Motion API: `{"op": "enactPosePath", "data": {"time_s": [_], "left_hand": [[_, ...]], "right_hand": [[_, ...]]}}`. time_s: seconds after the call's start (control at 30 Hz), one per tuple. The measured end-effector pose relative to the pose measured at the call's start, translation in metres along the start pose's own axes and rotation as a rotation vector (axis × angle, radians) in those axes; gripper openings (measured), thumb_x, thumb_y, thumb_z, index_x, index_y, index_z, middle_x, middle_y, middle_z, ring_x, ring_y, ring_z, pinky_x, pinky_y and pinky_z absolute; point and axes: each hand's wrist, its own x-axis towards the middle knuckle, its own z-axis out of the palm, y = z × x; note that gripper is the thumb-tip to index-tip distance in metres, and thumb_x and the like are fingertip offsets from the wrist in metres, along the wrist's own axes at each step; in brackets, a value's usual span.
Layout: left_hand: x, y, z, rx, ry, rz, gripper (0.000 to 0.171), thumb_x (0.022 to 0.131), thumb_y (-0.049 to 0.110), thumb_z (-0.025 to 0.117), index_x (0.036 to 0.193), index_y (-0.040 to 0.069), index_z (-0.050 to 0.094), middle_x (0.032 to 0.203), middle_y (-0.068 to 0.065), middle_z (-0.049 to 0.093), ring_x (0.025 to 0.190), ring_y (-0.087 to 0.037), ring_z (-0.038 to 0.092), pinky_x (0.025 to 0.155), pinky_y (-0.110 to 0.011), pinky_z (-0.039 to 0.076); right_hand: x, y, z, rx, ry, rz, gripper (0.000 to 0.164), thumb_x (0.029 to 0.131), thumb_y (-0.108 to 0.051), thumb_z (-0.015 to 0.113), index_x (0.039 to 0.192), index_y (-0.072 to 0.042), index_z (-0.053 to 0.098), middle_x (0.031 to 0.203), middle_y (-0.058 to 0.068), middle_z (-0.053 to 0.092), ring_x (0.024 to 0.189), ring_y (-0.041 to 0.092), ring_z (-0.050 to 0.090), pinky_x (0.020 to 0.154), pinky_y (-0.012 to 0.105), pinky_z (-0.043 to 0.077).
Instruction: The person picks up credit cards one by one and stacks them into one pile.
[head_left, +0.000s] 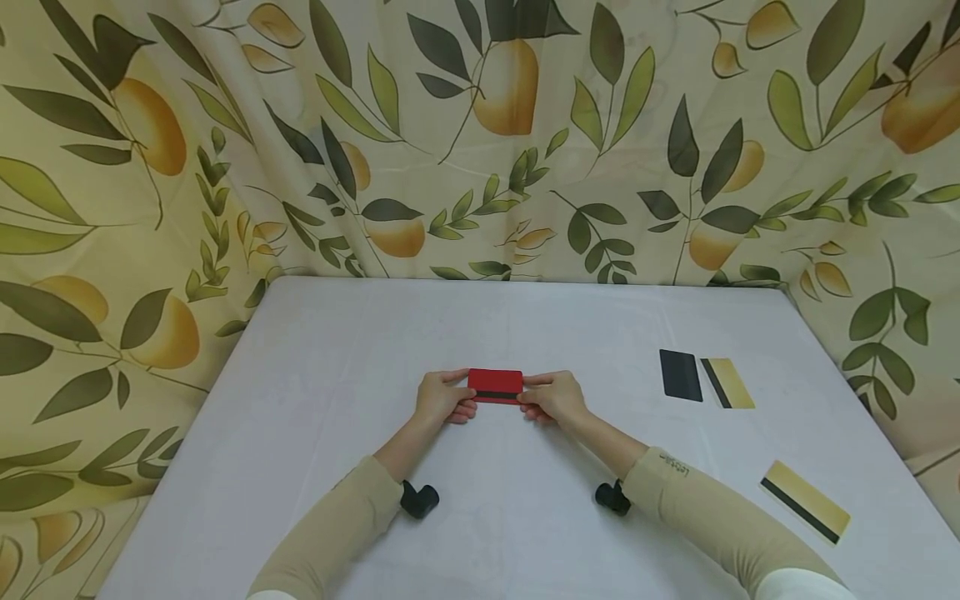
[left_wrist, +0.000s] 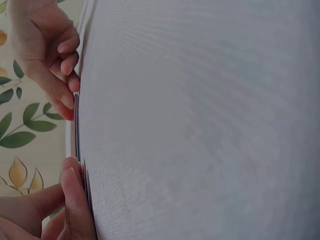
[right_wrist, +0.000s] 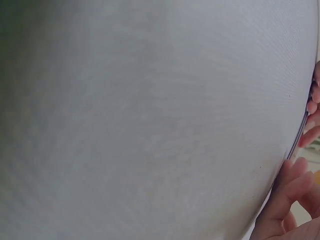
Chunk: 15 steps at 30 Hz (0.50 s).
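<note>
A red card [head_left: 495, 382] with a dark stripe along its near edge is held between both hands at mid-table. My left hand [head_left: 444, 398] pinches its left end between thumb and fingers. At the right end, my right hand [head_left: 553, 397] grips it the same way. In the left wrist view the card [left_wrist: 77, 125] shows only as a thin edge, with the left hand [left_wrist: 70, 210] below it and the right hand [left_wrist: 47, 50] above. The right wrist view catches the card's edge [right_wrist: 298, 134] between the fingers; whether it touches the cloth cannot be told.
Right of the hands lie a black card [head_left: 681, 375] and a gold card [head_left: 729, 383] with a dark stripe, side by side. Another gold striped card [head_left: 806, 502] lies nearer, by the right forearm. A white cloth [head_left: 360, 333] covers the table; a leaf-patterned curtain [head_left: 480, 167] hangs behind.
</note>
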Motion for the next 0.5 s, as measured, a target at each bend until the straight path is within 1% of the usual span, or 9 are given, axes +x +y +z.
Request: {"op": "enactPosePath", "data": {"time_s": [0.1,0.23,0.4,0.5], "left_hand": [[-0.0009,0.001,0.0,0.001,0.003,0.001,0.043,0.083,0.003,0.064,0.125,0.005,0.056,0.057,-0.008,0.063,0.044,-0.011,0.06,0.042,-0.022,0.051],[-0.0014,0.0016,0.0002,-0.003,0.003,-0.004,0.043,0.083,0.002,0.064,0.125,0.006,0.056,0.057,-0.007,0.063,0.043,-0.011,0.06,0.042,-0.022,0.051],[-0.0022,0.0021,-0.0001,-0.012,0.001,-0.007,0.043,0.083,0.002,0.064,0.125,0.005,0.056,0.057,-0.007,0.063,0.043,-0.012,0.06,0.042,-0.022,0.051],[-0.0013,0.0014,-0.0006,-0.021,0.003,-0.01,0.042,0.083,0.004,0.064,0.125,0.006,0.056,0.057,-0.008,0.063,0.043,-0.012,0.06,0.042,-0.022,0.051]], "right_hand": [[0.0006,-0.0005,0.0001,0.0,0.02,0.008,0.04,0.08,-0.009,0.069,0.118,0.0,0.06,0.061,0.006,0.065,0.043,0.009,0.058,0.04,0.015,0.044],[0.0016,0.0001,-0.0009,0.023,0.019,0.014,0.041,0.079,-0.007,0.069,0.118,0.0,0.06,0.062,0.007,0.066,0.045,0.01,0.059,0.04,0.017,0.046],[0.0022,0.0011,-0.0034,0.065,-0.01,0.036,0.04,0.08,-0.008,0.069,0.119,-0.002,0.06,0.063,0.007,0.066,0.047,0.011,0.061,0.041,0.018,0.048],[0.0017,0.0005,-0.0058,0.105,-0.047,0.052,0.039,0.083,-0.009,0.066,0.12,-0.001,0.058,0.064,0.006,0.066,0.049,0.011,0.062,0.042,0.017,0.048]]}}
